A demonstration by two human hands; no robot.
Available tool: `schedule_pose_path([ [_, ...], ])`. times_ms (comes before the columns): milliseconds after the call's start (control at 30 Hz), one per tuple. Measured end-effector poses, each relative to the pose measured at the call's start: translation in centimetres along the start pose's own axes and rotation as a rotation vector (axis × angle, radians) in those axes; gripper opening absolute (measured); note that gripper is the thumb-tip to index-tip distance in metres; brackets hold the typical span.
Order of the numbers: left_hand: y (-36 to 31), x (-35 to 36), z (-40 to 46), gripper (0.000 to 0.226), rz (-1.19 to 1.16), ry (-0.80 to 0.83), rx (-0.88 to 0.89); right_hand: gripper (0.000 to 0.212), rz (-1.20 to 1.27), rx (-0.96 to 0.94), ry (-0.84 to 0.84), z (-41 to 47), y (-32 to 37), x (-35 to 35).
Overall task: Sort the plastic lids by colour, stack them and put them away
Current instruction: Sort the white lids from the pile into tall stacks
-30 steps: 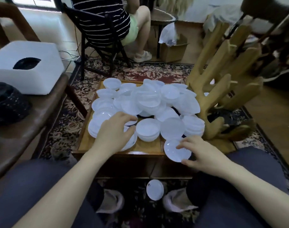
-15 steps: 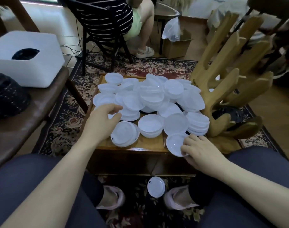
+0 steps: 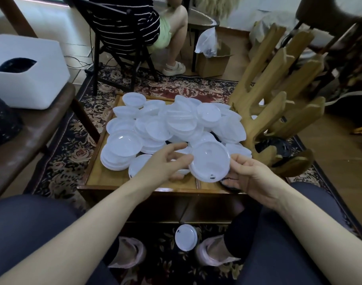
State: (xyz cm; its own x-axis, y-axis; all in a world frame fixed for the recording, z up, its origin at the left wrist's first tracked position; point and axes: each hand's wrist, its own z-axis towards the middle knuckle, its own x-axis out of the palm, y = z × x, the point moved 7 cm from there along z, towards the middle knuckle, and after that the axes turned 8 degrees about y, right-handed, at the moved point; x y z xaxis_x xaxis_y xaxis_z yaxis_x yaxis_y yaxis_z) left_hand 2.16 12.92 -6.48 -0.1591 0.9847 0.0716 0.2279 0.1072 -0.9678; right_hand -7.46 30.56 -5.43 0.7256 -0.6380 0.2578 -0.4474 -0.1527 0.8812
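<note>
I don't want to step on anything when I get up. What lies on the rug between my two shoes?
In the head view, one white plastic lid lies on the patterned rug between the left shoe and the right shoe, touching neither.

Between my hands I see a translucent white plastic lid (image 3: 210,161), smooth with a soft sheen. Beyond my fingers the lid pile (image 3: 171,124) looks the same glossy plastic. Under my wrists, the low table (image 3: 106,177) is varnished, shiny wood.
</note>
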Motion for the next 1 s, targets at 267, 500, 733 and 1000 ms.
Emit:
schedule_pose_path([
  [267, -0.7, -0.2, 0.8, 0.018, -0.086, 0.003, -0.031, 0.033, -0.043, -0.052, 0.034, 1.4, -0.4, 3.0],
  [500, 5.9, 0.8, -1.8, 0.028, -0.174, 0.004, -0.24, 0.017, -0.214, 0.033, -0.14, 0.6, -5.7, 3.0],
  [733, 22.9, 5.5, -4.4, 0.021, -0.271, -0.218, -0.67, 0.013, -0.383, 0.429, -0.414, 1.7, -22.4, -1.8],
  [1000, 29.5, 3.0, -4.4, 0.04, -0.363, -0.494, -0.739, 0.036, -0.749, 0.55, -0.159, 6.4, -32.6, -6.9],
])
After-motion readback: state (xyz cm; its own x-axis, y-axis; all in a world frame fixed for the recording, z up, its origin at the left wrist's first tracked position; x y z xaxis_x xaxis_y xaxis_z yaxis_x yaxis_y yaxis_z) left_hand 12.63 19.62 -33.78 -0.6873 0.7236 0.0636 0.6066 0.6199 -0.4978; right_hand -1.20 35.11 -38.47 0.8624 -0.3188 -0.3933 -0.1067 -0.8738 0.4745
